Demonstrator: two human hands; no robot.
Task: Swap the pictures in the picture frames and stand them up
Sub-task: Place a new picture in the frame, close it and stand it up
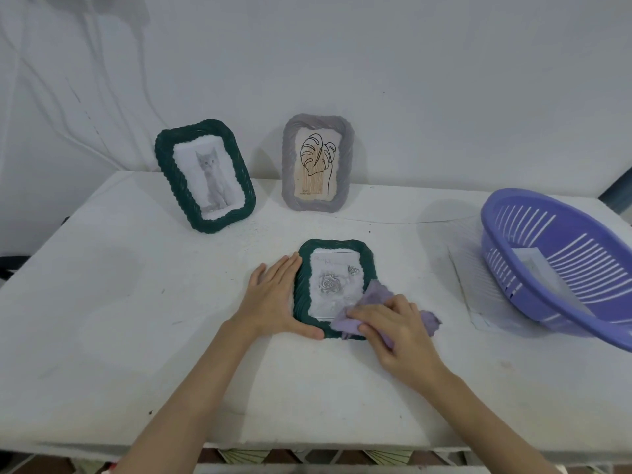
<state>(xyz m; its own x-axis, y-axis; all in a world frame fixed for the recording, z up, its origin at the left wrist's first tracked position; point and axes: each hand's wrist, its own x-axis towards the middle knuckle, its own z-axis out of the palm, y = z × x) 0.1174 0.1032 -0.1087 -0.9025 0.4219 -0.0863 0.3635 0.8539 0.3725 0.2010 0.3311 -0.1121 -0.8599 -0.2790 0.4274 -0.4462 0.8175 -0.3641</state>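
Observation:
A dark green frame point(333, 248) with a grey rose picture lies flat, face up, in the middle of the table. My left hand point(273, 299) lies flat against its left edge, fingers straight, thumb along its near edge. My right hand point(396, 331) holds a crumpled purple cloth point(376, 295) pressed on the frame's lower right corner. Behind, a second dark green frame point(205, 174) with a cat picture stands tilted at the left. A grey frame point(318, 162) with a leaf drawing stands beside it by the wall.
A purple plastic basket point(561, 265) sits tilted at the right of the white table point(136, 302), with a white paper point(528, 265) inside. A white wall rises just behind the frames. The table's near edge runs along the bottom.

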